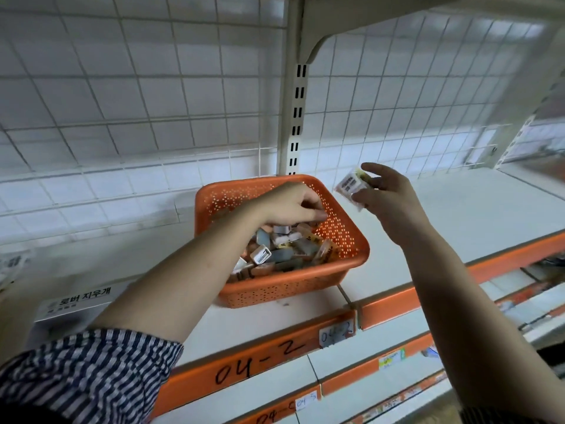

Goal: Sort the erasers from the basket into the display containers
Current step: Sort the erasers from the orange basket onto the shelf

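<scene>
Orange basket (214, 203); navy-white striped sleeve (91, 371).

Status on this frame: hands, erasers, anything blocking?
Right hand pinches a wrapped eraser right of the basket. Left hand curled over the eraser pile, grip unclear. No obstruction seen.

Above basket (275, 289), your left hand (292, 204): fingertips curled under, hidden. Right of basket, held eraser (350, 186): print blurred.

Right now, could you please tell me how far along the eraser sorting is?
Early, it seems. Done: nothing sorted shows. In hand: the right hand pinches one eraser beside the basket; the left hand reaches into it. Left: many erasers lie in the basket.
</scene>
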A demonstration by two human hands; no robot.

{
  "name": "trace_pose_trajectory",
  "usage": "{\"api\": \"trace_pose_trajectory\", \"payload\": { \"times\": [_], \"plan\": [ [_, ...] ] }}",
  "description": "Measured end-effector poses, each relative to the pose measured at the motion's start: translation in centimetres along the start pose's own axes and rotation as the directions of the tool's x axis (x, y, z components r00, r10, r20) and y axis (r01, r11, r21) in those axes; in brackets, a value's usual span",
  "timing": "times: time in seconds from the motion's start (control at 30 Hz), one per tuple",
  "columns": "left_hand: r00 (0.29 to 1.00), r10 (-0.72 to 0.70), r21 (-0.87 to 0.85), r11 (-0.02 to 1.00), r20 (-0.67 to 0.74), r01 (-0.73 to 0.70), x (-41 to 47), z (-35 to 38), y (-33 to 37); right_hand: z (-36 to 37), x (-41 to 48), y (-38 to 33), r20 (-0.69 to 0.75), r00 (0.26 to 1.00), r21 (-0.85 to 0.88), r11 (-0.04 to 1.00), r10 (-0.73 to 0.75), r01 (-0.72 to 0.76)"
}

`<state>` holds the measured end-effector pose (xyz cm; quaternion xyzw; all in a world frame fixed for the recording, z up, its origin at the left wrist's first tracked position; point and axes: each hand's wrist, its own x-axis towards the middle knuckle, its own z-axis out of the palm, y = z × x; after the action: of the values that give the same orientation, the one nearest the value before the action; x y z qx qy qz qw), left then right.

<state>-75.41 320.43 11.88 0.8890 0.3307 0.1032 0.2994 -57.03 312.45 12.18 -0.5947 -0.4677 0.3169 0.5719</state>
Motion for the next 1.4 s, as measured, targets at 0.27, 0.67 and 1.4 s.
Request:
{"api": "trace_pose_trajectory", "payload": {
  "times": [0.27,0.67,1.4],
  "plan": [
    [0.991,0.001,0.135,0.991,0.135,-0.019,0.5,2.2,0.4,-0.2,-0.7,1.1,-0.014,0.999,-0.001,0.999,-0.036,0.036],
    [0.991,0.031,0.019,0.999,0.128,-0.034,-0.4,1.5,0.4,0.2,-1.1,1.6,-0.069,0.998,0.054,0.999,0.012,-0.008],
    [0.722,-0.357,-0.516,0.857,-0.592,0.0,-20.9,-8.0,-5.9,18.6,-2.6,-5.0,0.254,0.955,0.129,0.984,-0.152,0.123]
  ]
}}
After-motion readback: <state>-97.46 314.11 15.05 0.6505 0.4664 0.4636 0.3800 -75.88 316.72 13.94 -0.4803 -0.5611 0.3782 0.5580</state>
